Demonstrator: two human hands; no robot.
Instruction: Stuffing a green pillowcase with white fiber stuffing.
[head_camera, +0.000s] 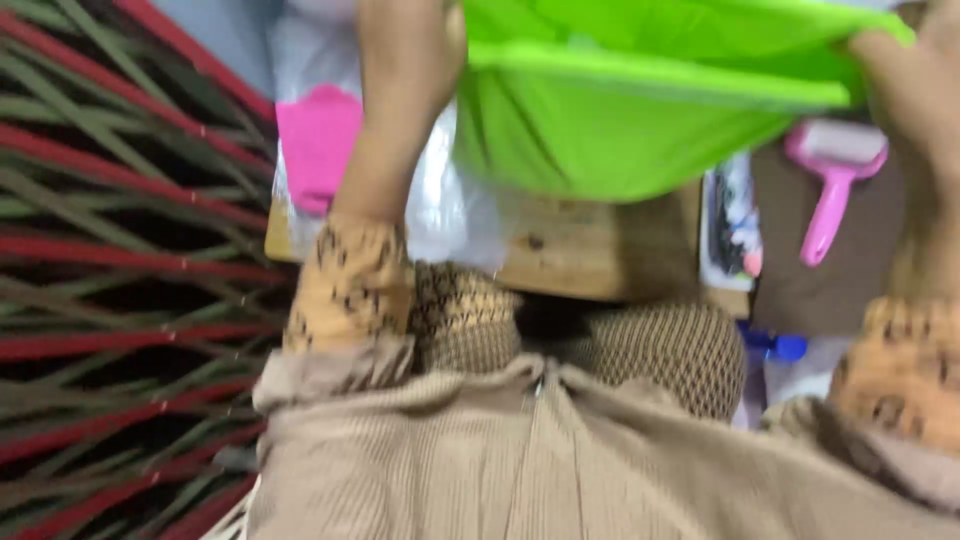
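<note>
Head view looks steeply down over a ribbed beige garment (520, 460) and patterned orange cuffs to both arms raised toward the top of the frame. Left hand (410, 50) closes over the near-left rim of a bright green plastic basin (620, 130), fingers wrapped on the edge; its fingertips run out of the frame, so the full grip is only partly seen. Right hand (915, 90) grasps the same basin at its right rim, thumb side pressed on the green edge, and is cut by the frame corner. Between the two hands the basin hangs tilted, its outer wall facing down. Just below the basin, under both hands, lies a low wooden board (590, 250). Beside the left wrist sits a clear plastic bag (450, 210) with a pink thing (318, 140) inside or behind it; which, cannot be told. Below the right hand lies a pink lint roller (835, 180). Far to the left of the left arm spreads a red and green striped mat (120, 270). Everything is motion-blurred.
</note>
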